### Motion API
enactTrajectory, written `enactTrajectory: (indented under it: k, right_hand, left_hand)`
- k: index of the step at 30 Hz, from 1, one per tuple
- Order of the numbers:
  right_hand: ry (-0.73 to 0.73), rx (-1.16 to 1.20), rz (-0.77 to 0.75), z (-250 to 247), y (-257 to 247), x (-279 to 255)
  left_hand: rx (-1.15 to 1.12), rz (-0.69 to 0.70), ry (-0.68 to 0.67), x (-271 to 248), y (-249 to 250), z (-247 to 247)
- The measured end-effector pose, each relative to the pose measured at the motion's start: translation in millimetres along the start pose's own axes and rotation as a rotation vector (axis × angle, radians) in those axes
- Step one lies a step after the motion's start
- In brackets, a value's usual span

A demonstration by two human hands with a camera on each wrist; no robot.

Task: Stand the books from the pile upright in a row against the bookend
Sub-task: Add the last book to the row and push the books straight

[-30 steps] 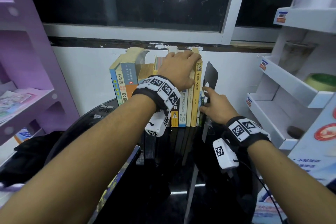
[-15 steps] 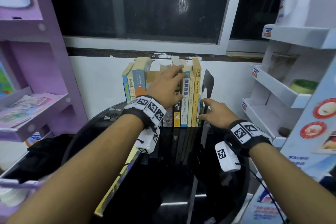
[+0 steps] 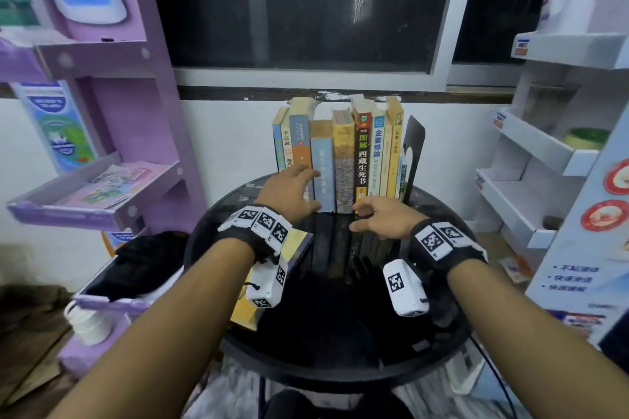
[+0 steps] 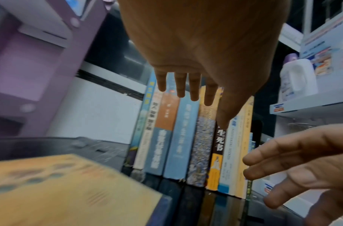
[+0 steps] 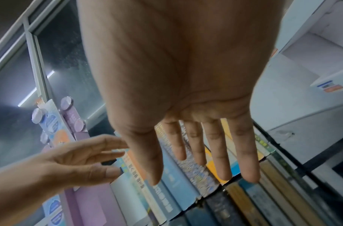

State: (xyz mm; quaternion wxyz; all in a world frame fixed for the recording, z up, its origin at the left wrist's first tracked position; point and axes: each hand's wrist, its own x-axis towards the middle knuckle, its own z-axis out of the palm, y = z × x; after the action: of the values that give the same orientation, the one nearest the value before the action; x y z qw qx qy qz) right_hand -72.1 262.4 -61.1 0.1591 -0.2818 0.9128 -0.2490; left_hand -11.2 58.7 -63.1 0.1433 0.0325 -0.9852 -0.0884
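Several books [image 3: 340, 160] stand upright in a row on the round black glass table [image 3: 340, 372], the rightmost against the black bookend [image 3: 413, 150]. One yellow book [image 3: 272, 269] lies flat at the table's left, under my left wrist; it is blurred in the left wrist view as the yellow book [image 4: 70, 188]. My left hand [image 3: 301, 190] is open, its straight fingers [image 4: 194, 90] close to the lower spines of the left books; I cannot tell if they touch. My right hand [image 3: 369, 216] is open just before the row's middle, fingers [image 5: 217, 152] spread, holding nothing.
A purple display rack [image 3: 102, 187] stands close on the left and a white shelf rack [image 3: 544, 153] on the right. Wall and dark window lie right behind the books. A white bottle [image 4: 296, 79] sits on the right rack.
My left hand came down from the tops of the books to their lower spines. My right hand left the bookend and drew left, in front of the row. The books stay standing.
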Motion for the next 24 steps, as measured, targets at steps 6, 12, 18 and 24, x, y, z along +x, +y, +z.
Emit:
enactTrajectory:
  k: [6, 12, 18, 24]
  right_hand:
    - [-0.027, 0.115, 0.044, 37, -36, 2]
    - [-0.031, 0.303, 0.135, 72, -60, 12]
    - [0.006, 0.355, 0.205, 89, -73, 22]
    - [-0.031, 0.473, 0.257, 97, -79, 22]
  left_hand:
    - [-0.144, -0.308, -0.173, -41, -37, 7]
    - [-0.335, -0.562, -0.35, -67, -73, 11]
    - [-0.517, -0.67, -0.407, -74, -86, 11]
    - [-0.393, -0.662, -0.411, -72, -90, 12]
